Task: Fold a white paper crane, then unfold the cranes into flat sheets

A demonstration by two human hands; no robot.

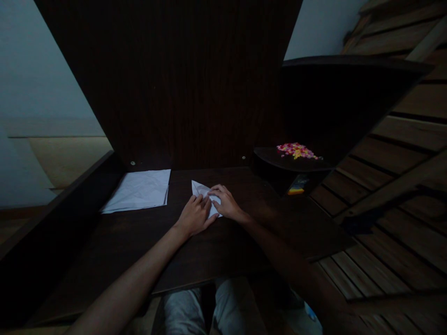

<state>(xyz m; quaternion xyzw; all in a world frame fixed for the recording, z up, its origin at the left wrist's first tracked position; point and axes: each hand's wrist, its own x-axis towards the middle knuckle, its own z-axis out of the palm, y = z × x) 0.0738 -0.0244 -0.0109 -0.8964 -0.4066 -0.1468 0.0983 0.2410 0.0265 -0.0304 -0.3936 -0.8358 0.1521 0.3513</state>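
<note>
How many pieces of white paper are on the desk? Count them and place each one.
2. A folded paper lies mid-desk under the left hand and right hand; a flat sheet, possibly a stack, lies to its left.

One view only, worn on the head, looking forward and steeply down over a dark desk [146,242] from close range, with both forearms running up from the bottom edge. It faces the desk's tall back panel [181,83] head-on (wide lens, edges bending), and slatted wood [401,195] fills the right side.
</note>
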